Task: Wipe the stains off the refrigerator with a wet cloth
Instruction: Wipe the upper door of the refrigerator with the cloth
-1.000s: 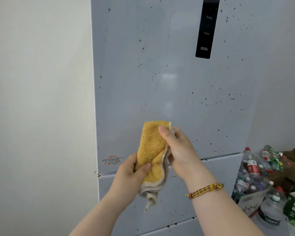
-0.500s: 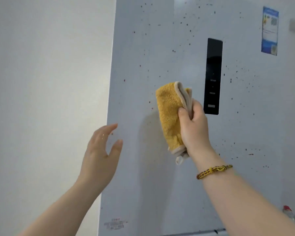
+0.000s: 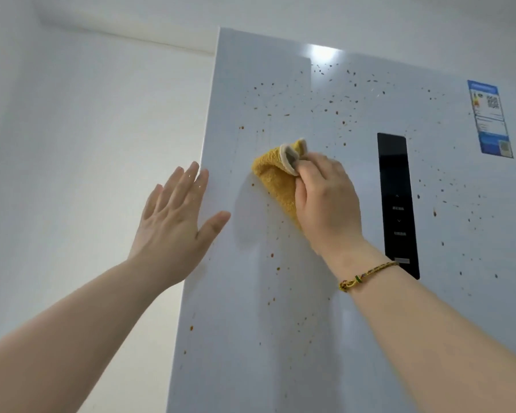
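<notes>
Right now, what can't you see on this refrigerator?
Head view:
- Surface beneath the yellow terry cloth: covered by cloth and right hand.
- Print on the blue rectangular label: too small.
- Bottom of the white refrigerator door: cut off by frame edge.
- Open left hand: contact with door unclear.
</notes>
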